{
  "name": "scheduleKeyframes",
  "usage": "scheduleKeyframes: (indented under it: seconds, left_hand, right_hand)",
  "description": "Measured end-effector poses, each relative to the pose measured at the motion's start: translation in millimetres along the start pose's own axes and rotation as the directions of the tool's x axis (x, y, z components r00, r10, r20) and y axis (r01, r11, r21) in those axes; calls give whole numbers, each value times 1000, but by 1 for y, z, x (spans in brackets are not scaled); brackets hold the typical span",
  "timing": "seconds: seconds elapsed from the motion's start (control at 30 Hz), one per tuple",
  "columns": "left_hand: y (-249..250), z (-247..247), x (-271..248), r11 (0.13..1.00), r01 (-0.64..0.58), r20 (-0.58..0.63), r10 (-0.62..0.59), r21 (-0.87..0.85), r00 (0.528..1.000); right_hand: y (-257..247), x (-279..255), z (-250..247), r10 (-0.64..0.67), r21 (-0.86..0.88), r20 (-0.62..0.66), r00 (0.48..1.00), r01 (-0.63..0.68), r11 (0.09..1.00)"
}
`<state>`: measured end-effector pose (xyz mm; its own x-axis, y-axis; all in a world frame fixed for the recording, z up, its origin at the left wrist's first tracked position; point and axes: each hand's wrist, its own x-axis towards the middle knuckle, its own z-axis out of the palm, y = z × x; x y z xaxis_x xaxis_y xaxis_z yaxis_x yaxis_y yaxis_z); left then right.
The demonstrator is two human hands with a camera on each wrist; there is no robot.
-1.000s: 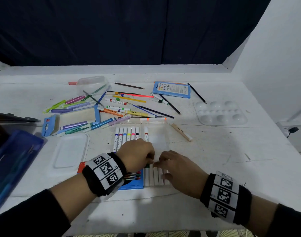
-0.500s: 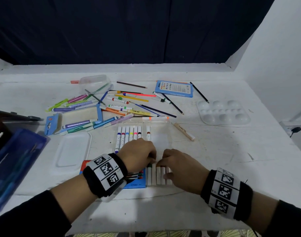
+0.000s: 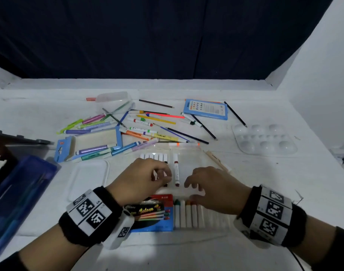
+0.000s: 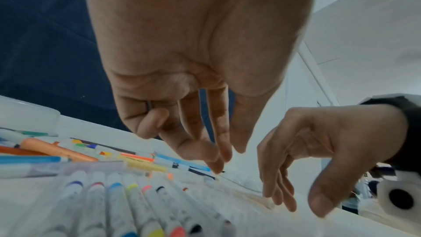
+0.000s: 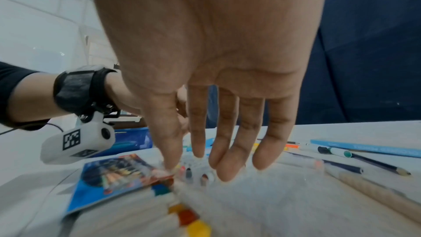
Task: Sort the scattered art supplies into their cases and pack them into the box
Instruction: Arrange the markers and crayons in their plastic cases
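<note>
Both hands hover over the clear marker case near the front edge of the bench.

The left hand (image 3: 145,178) has its grip drawn together, fingertips (image 4: 218,166) bunched near the thumb with nothing seen between them, just above the row of white markers (image 3: 155,157) lying side by side in the clear marker case (image 3: 188,159). One brown-capped marker (image 3: 176,170) lies apart from that row, between the two hands. The right hand (image 3: 212,189) is loose, fingers (image 5: 230,143) straight and spread, holding nothing, over the case's near half. Below it a second row of white markers (image 3: 188,214) sits beside the blue printed card (image 3: 149,214). Loose pens and pencils (image 3: 147,126) lie scattered towards the back of the bench (image 3: 265,192), a white paint palette (image 3: 265,141) sits towards the right edge, and a blue box (image 3: 16,194) stands at the left edge.
</note>
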<state>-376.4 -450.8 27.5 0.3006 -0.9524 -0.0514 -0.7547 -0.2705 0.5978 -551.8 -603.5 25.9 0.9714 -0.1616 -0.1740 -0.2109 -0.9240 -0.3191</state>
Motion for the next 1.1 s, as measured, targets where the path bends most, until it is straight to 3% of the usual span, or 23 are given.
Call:
scheduleKeyframes:
  seconds: [0.23,0.4,0.57,0.8,0.93,1.1]
  left_hand:
    - [-33,-57,22,999,31,-224,-32,-8,974]
    - [-71,-105,65,994,97,-323,-78,44,943]
    - [-121,-139,123,974,170,-297,-120,147,947]
    - [-166,-135,189,934,158,-75,-141,319,987]
    - [-174,-127,211,926,180,32,-202,333,979]
    - [-171,-121,226,892,231,21,-259,388,966]
  right_hand:
    - [5,58,-37,-19,50,-309,951,36,998]
    - [9,123,-61,-36,34,-378,925,52,998]
    - [14,194,-66,-17,48,-327,945,35,998]
    - [47,273,-52,58,-109,-152,987,-75,991]
    - [59,295,-44,9,-191,-34,999,-16,981]
    - [62,303,-43,-52,-359,-20,998,42,933]
